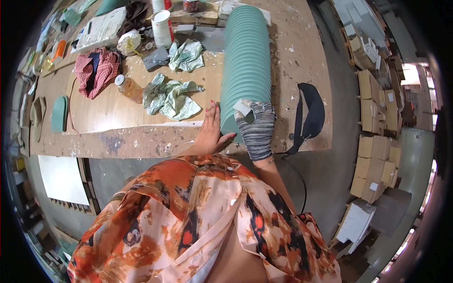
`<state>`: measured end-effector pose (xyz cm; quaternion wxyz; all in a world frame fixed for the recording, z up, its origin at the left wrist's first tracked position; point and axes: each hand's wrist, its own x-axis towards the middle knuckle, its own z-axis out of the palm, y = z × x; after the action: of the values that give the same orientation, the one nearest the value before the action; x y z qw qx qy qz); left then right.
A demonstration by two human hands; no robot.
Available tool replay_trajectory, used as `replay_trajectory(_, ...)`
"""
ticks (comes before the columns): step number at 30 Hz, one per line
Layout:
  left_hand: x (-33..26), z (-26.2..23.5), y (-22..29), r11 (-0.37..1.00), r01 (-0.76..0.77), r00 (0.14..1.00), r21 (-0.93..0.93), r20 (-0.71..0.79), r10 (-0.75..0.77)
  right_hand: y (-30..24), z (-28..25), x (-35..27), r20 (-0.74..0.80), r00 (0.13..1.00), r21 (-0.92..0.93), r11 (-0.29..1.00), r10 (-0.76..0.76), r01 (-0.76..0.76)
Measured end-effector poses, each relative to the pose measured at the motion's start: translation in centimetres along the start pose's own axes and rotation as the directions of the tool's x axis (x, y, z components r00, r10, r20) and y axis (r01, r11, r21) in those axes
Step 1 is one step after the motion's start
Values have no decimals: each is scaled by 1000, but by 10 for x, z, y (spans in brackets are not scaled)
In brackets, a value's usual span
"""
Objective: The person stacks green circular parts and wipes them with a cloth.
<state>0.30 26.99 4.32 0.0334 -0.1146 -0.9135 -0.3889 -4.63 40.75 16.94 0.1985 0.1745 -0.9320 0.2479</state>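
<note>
A long row of overlapping teal-green flat pieces runs away from me across the worktable. My left hand, bare, lies with fingers stretched along the left side of the nearest pieces. On my right hand is a grey striped knit glove. Its fingers are closed round a small white block, which is held at the top of the near end of the row. A hole in the glove shows near the thumb. What the block is made of cannot be told.
Crumpled cloths, a jar and a red checked cloth lie left of the row. A single green piece sits farther left. A black strap-like pouch rests at right. White cans stand behind; cardboard boxes line the right floor.
</note>
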Motion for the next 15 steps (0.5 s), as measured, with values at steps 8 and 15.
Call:
replay_trajectory(8, 2, 3, 2, 1000, -20, 1000, -8, 3, 20, 33, -20, -8, -112, 936, 174, 934, 333, -311)
replay_trajectory(15, 4, -2, 11, 998, 54, 998, -45, 35, -52, 63, -20, -33, 23, 711, 599, 560, 703, -573)
